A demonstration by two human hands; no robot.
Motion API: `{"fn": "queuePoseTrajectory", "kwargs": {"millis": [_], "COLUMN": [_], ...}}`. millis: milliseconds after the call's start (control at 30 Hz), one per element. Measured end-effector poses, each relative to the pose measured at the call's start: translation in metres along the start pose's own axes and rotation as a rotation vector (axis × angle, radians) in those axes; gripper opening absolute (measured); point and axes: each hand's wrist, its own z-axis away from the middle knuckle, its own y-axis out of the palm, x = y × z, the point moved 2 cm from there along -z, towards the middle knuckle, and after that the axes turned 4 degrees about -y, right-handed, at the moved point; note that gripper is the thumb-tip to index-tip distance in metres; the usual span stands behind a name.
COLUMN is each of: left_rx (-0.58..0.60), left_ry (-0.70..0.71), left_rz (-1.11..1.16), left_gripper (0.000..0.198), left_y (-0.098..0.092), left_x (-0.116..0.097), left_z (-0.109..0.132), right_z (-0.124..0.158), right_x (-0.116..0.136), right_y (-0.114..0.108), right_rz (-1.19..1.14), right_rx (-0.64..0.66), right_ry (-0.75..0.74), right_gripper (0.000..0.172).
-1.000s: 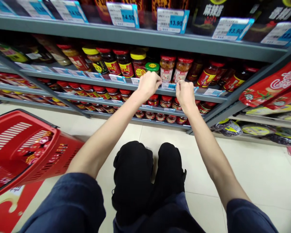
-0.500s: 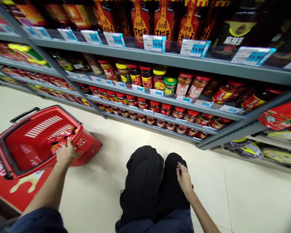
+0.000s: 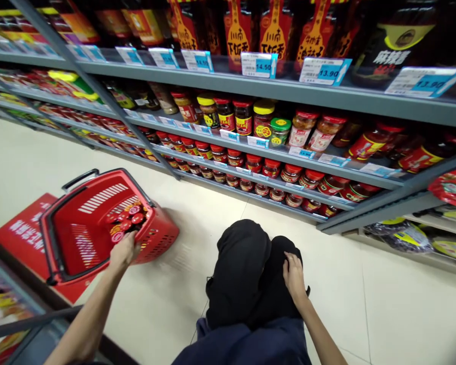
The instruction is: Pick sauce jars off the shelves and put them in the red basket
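Left hand (image 3: 123,251) found curled at red shopping basket (image 3: 159,238), grip unconfirmed | red-lidded jars (image 3: 127,218) kept in basket on floor (image 3: 209,243), within reach | right hand (image 3: 294,276) laid spread, empty, on black trousers (image 3: 243,268)

Grey metal shelving (image 3: 228,81), tier on tier! Red-capped sauce jars (image 3: 291,175) packed in rows, blue-and-white price tags (image 3: 257,65) along the edges, foil packets (image 3: 403,238) low on the right, a red floor sign (image 3: 26,233) lying on cream tiles (image 3: 403,314)!
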Motion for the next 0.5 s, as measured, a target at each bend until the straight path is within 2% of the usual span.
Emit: {"fn": "queuePoseTrajectory", "kwargs": {"millis": [133, 300, 400, 500], "left_rx": [-0.04, -0.008, 0.036, 0.076], "left_ry": [-0.094, -0.124, -0.138, -0.133], "left_rz": [-0.043, -0.006, 0.02, 0.04], "left_gripper": [0.048, 0.038, 0.033, 0.037], "left_y": [0.017, 0.056, 0.076, 0.087], "left_x": [-0.012, -0.03, -0.052, -0.08], "left_z": [0.041, 0.098, 0.137, 0.179], "right_z": [-0.006, -0.017, -0.023, -0.023], "right_x": [0.002, 0.01, 0.015, 0.017], "right_y": [0.004, 0.016, 0.024, 0.027], "right_rz": [-0.021, 0.001, 0.035, 0.069], "right_rx": [0.045, 0.06, 0.086, 0.109], "right_ry": [-0.019, -0.058, -0.096, -0.113], "right_gripper": [0.035, 0.035, 0.034, 0.035]}}
